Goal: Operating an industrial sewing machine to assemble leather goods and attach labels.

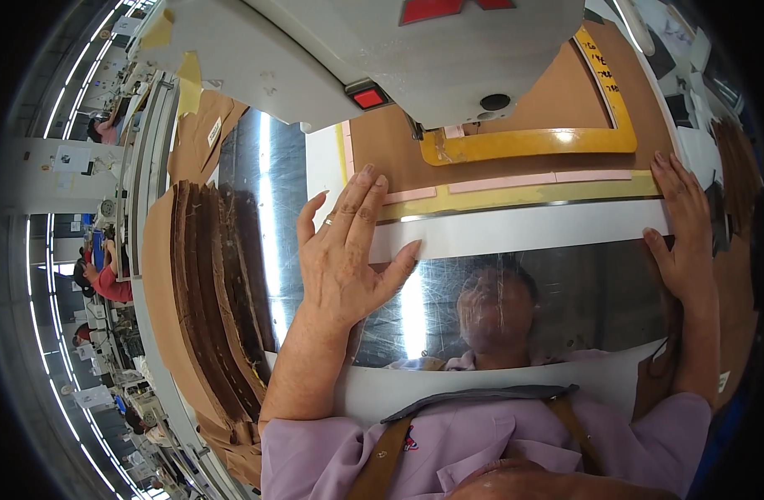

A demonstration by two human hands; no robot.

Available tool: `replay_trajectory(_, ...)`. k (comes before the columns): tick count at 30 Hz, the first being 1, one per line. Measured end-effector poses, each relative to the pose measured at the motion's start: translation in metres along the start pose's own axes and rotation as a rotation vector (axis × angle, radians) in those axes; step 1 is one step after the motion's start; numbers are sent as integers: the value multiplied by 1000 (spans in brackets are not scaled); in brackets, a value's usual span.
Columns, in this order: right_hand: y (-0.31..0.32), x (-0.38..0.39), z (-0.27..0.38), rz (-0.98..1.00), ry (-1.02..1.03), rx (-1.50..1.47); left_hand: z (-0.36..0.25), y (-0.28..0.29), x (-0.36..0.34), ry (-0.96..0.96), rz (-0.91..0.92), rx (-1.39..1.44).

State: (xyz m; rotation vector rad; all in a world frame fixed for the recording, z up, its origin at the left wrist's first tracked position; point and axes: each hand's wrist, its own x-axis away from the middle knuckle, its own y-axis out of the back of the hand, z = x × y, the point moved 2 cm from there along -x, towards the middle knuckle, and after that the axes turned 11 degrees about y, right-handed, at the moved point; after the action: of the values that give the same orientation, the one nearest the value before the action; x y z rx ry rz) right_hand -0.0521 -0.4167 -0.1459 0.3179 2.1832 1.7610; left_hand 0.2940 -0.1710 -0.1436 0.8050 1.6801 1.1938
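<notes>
The brown sheet point(390, 150) lies at one o'clock under the sewing machine point(482, 50), beneath a yellow frame point(548, 142), seemingly steadied above the shiny tabletop point(598, 287) by outspread hands gripping nothing, left hand point(340, 258) at its eight o'clock corner, right hand point(686, 229) at four.
</notes>
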Motion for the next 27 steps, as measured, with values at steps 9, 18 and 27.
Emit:
replay_trajectory(9,3,5,-3,-11,-105,-43,-1,-1,-5,5,55,1)
replay_trajectory(18,0,5,-8,-158,-61,-76,-7,-2,-8,5,123,-61)
replay_trajectory(27,2,6,-5,-203,-70,-77,-4,-2,-8,-6,152,-75)
